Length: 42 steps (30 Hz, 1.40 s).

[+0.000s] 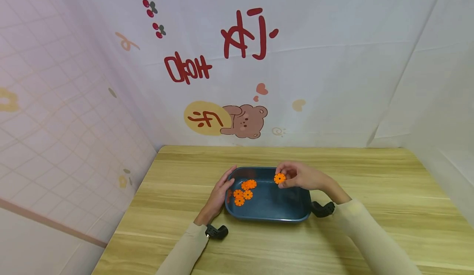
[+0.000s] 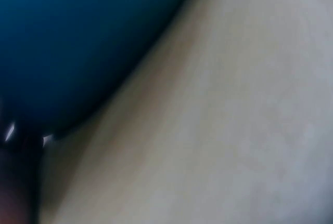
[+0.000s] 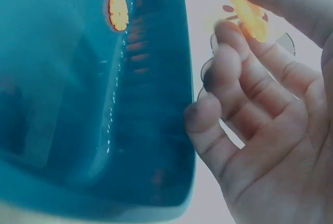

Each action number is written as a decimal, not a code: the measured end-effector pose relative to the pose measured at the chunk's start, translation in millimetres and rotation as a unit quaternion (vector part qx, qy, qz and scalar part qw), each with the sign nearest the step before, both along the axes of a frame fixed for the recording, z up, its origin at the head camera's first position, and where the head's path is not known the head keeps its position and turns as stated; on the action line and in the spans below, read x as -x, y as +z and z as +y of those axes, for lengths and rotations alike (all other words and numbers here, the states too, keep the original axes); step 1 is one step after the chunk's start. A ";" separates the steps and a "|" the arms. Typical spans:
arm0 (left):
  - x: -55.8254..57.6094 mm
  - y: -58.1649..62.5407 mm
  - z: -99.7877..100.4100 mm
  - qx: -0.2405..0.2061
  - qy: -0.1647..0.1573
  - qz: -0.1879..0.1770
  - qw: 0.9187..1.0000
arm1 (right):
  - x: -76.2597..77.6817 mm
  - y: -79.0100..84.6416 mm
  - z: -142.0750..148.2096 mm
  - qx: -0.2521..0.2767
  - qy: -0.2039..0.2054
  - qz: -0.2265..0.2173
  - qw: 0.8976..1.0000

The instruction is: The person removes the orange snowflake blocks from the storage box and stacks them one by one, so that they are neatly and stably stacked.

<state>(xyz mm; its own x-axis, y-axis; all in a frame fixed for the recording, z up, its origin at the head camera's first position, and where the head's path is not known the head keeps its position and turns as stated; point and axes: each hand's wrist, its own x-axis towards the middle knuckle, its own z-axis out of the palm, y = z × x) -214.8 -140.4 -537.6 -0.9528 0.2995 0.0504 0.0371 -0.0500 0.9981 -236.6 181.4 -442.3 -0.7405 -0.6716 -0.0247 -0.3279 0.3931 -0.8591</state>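
A printed wall [image 1: 333, 73] is rising behind a wooden table [image 1: 377, 184]. The right hand [image 1: 300, 176] is pinching an orange disc [image 1: 279, 179] over a tray [image 1: 275, 203] where more discs [image 1: 247, 195] are lying; the left hand [image 1: 217, 193] is touching its rim, whether gripping I cannot tell.

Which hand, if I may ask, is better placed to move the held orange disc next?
Probably the right hand: it pinches that orange disc near the tray, while the left hand grips the tray's left side.
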 end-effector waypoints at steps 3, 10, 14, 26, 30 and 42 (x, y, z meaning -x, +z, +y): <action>-0.1 0.2 0.2 -0.004 0.001 -0.002 1.000 | -1.2 1.9 5.5 0.007 -0.010 0.015 1.000; 0.2 0.8 0.3 -0.009 -0.001 -0.002 1.000 | -4.1 0.5 21.1 0.022 -0.037 0.049 0.998; 0.9 -0.9 -0.1 -0.004 -0.002 0.001 1.000 | -5.7 -0.8 30.2 0.025 -0.058 0.070 0.996; 1.4 -3.0 -0.8 -0.003 -0.007 0.007 1.000 | -16.2 -6.0 58.8 0.005 -0.130 0.076 0.989; 0.7 -1.3 -0.2 -0.010 -0.004 0.003 1.000 | -19.6 -10.5 69.0 0.003 -0.145 0.079 0.986; 0.2 -1.0 0.0 -0.001 0.003 0.001 1.000 | -28.8 -32.3 95.6 0.022 -0.175 0.082 0.981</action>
<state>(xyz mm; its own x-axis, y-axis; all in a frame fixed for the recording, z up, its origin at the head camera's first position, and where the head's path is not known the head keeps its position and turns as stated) -215.0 -140.3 -538.6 -0.9545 0.2933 0.0540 0.0402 -0.0527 0.9978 -207.8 277.0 -474.7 -0.9173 -0.3737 0.1375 -0.3152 0.4705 -0.8242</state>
